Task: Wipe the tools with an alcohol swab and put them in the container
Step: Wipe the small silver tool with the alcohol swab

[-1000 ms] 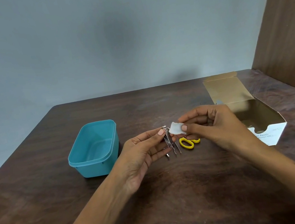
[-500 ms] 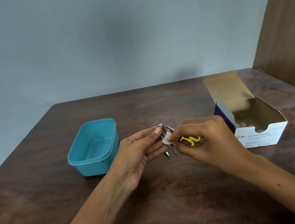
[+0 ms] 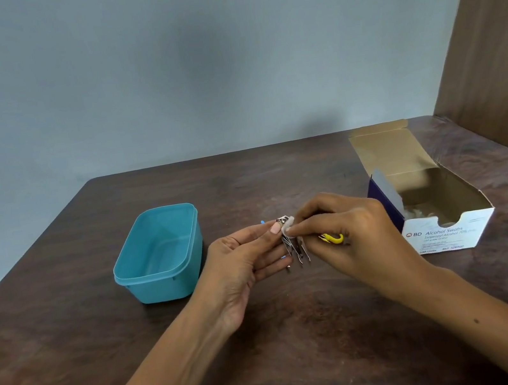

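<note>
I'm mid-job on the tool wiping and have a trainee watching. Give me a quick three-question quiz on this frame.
1. True or false: the teal container already holds a tool.
2. Which hand pinches the white swab? A) left hand B) right hand C) neither
3. Fill in: the open alcohol swab box stands on the person's ____ side of the table.

Key
1. False: nothing shows inside it.
2. B: the right hand presses the swab against the metal tool that the left hand holds. The yellow-handled scissors lie behind the right hand.
3. right
</note>
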A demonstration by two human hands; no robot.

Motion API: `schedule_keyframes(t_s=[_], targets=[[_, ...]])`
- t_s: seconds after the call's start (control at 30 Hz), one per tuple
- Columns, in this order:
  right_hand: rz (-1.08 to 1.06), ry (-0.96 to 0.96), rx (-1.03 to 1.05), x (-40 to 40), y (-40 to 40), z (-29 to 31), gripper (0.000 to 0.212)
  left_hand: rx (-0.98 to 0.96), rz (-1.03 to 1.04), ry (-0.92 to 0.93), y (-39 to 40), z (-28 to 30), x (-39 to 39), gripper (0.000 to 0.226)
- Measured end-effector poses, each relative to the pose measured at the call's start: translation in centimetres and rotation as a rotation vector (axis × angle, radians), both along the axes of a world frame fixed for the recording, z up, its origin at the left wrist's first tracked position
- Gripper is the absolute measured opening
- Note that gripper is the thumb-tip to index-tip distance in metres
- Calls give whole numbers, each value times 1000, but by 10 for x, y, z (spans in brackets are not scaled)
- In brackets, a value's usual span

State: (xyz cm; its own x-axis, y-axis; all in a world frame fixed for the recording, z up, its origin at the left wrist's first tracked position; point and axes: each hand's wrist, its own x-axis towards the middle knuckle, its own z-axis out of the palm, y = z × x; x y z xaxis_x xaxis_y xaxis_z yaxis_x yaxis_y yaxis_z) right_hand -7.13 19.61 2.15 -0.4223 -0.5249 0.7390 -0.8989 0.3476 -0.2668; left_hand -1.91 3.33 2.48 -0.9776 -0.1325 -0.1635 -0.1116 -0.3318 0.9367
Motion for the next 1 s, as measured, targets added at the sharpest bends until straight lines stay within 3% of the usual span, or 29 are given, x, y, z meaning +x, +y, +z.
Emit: schedule_keyframes(t_s=[0.33, 0.8, 1.0], targets=[[28, -58, 62, 4, -2, -3, 15, 38, 61, -10, 0, 6, 2, 12], [72, -123, 76, 10, -2, 0, 15, 107, 93, -43, 0, 7, 3, 11], [20, -6, 65, 10, -2, -1, 14, 125, 65, -61, 1, 8, 3, 9]])
